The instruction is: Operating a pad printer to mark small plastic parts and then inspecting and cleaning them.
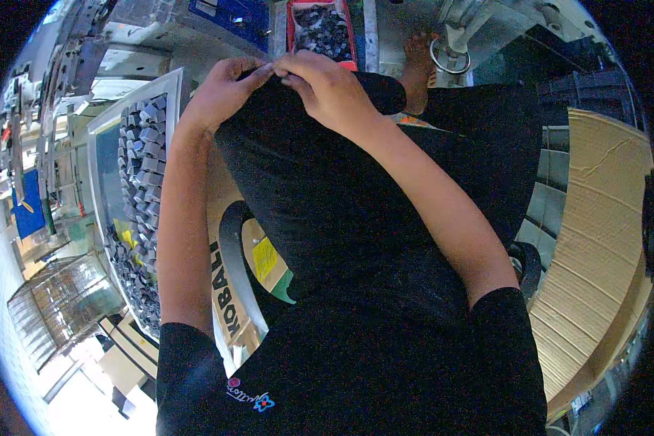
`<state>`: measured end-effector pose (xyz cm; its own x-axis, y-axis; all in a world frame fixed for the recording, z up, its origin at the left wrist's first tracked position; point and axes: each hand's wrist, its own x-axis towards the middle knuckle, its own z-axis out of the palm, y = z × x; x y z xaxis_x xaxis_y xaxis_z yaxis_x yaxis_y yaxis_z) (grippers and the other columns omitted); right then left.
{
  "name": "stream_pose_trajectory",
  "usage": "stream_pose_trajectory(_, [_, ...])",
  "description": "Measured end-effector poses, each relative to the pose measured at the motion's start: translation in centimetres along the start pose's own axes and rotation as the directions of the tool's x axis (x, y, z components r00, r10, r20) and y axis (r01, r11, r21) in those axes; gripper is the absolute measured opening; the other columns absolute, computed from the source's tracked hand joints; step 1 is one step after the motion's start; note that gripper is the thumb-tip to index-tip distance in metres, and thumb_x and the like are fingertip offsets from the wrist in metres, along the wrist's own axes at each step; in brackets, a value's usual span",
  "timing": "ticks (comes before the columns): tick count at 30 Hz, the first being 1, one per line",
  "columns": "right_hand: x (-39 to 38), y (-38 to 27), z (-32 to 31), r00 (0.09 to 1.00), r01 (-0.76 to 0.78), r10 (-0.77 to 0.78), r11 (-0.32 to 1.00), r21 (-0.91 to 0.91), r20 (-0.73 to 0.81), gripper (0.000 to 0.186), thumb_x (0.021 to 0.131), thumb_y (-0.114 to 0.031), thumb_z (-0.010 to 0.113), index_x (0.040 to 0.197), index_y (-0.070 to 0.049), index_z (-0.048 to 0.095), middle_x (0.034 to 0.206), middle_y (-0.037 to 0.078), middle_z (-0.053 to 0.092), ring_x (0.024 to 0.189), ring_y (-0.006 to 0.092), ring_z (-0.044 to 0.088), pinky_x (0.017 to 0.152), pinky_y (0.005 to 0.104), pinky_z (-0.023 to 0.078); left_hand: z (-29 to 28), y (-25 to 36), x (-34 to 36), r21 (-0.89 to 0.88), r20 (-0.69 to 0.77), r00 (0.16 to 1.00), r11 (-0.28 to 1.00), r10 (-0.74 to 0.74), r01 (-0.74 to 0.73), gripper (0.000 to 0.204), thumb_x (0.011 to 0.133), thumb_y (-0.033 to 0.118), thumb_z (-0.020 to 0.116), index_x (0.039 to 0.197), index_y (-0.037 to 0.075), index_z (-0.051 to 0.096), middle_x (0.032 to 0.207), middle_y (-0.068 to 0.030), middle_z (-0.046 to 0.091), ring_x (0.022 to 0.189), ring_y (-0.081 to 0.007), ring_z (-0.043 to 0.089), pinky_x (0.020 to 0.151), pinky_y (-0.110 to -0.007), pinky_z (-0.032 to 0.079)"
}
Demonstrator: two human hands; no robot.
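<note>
Above my raised knee, my left hand [220, 96] and my right hand [333, 89] meet at the fingertips. Both are closed, thumbs and fingers pinched together. Whatever lies between them is hidden or too small to make out. Just beyond my hands stands a red tray [291, 30] holding many small dark grey pieces [325, 33]. To the left of my left forearm is a white-rimmed bin [179, 91] with stacked grey angular blocks [150, 145] lying in rows. Smaller dark pieces are heaped at its near end.
A large cardboard sheet [596, 240] leans at my right. Black chair arms [232, 236] flank me, with a printed carton [229, 301] below the left one. Ahead are a metal ring [450, 57], a bare foot [416, 73] and a blue panel [236, 18]. A wire basket [62, 305] stands at far left.
</note>
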<state>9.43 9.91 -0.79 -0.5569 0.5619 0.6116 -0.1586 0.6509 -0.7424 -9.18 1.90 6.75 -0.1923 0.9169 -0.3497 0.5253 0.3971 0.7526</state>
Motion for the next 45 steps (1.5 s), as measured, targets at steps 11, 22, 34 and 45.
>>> stream_pose_trajectory(11, [-0.9, -0.1, 0.7, 0.993, 0.027, -0.024, 0.999, 0.026, -0.115, 0.019, 0.087, -0.004, 0.064, 0.105, -0.008, 0.062, 0.098, 0.015, 0.066, 0.094, 0.0388, 0.064, 0.081, 0.0467, 0.051, 0.9, 1.9, -1.0, -0.090, -0.104, 0.994, 0.996, -0.035, 0.026, 0.029, 0.100, 0.026, 0.062, 0.105, 0.000, 0.071, 0.088, 0.0017, 0.067, 0.080, -0.0069, 0.055, 0.076, -0.024, 0.045])
stream_pose_trajectory(22, [-0.8, -1.2, 0.7, 0.972, -0.121, 0.129, 0.991, 0.050, -0.199, 0.014, 0.089, -0.011, 0.067, 0.100, -0.006, 0.062, 0.095, 0.013, 0.066, 0.090, 0.0365, 0.065, 0.079, 0.0440, 0.053, 0.4, 0.9, -0.7, -0.087, -0.086, 0.996, 0.996, -0.023, 0.015, 0.029, 0.098, 0.028, 0.065, 0.105, 0.000, 0.070, 0.091, 0.0010, 0.069, 0.083, -0.0079, 0.057, 0.079, -0.025, 0.046])
stream_pose_trajectory(34, [1.0, -3.4, -0.9, 0.994, -0.097, 0.108, 0.929, -0.356, 0.009, 0.017, 0.083, -0.017, 0.067, 0.089, -0.004, 0.060, 0.085, 0.014, 0.063, 0.080, 0.0353, 0.066, 0.070, 0.0477, 0.055, 1.4, 1.0, -0.6, 0.097, -0.218, 0.975, 0.995, 0.053, -0.033, 0.036, 0.095, 0.030, 0.067, 0.108, -0.003, 0.071, 0.096, -0.0088, 0.073, 0.087, -0.0108, 0.062, 0.082, -0.029, 0.049])
stream_pose_trajectory(45, [0.8, -2.3, 0.0, 0.997, -0.067, 0.049, 0.938, -0.340, -0.059, 0.024, 0.080, -0.018, 0.069, 0.093, -0.002, 0.058, 0.092, 0.016, 0.061, 0.087, 0.0353, 0.064, 0.074, 0.0464, 0.055, 1.8, 1.8, -1.1, 0.093, -0.249, 0.967, 0.995, 0.061, -0.039, 0.034, 0.095, 0.029, 0.067, 0.106, -0.003, 0.071, 0.093, -0.0110, 0.074, 0.084, -0.0134, 0.065, 0.081, -0.030, 0.050])
